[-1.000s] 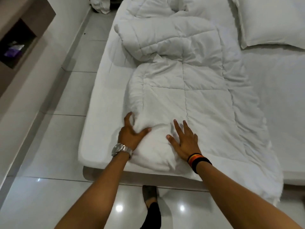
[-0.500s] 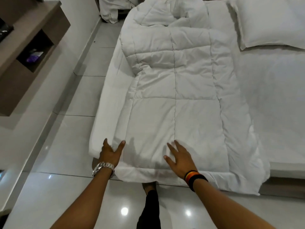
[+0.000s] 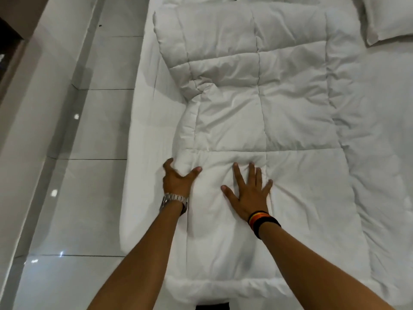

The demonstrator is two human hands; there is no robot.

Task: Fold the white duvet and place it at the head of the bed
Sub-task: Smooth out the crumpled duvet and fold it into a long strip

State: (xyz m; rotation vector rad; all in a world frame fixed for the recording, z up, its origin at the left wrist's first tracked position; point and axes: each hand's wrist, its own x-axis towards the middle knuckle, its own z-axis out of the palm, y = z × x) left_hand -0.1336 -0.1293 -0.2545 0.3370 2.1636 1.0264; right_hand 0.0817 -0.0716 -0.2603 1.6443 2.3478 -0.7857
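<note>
The white duvet (image 3: 257,121) lay lengthwise on the bed (image 3: 143,166), folded into a long quilted strip that ran from the near edge of the mattress up toward the pillow (image 3: 391,16) at the far right corner. Both arms reached straight forward from the bottom of the view, roughly parallel, forearms bare.

The left hand (image 3: 177,183) sat at the strip's left edge, palm down, thumb splayed out onto the top of the duvet and the fingers curled over the folded edge beside the mattress sheet, so it looked to be cupping or pinching that edge; how firmly it held could not be told. A metal wristwatch (image 3: 173,201) circled that wrist.

The right hand (image 3: 250,194) lay flat and fully open on the duvet's top, fingers spread and pointing away from the person, pressing a shallow dent into the padding and gripping nothing. Striped wristbands (image 3: 262,222) wrapped its wrist. Glossy floor tiles (image 3: 73,198) ran along the bed's left side.
</note>
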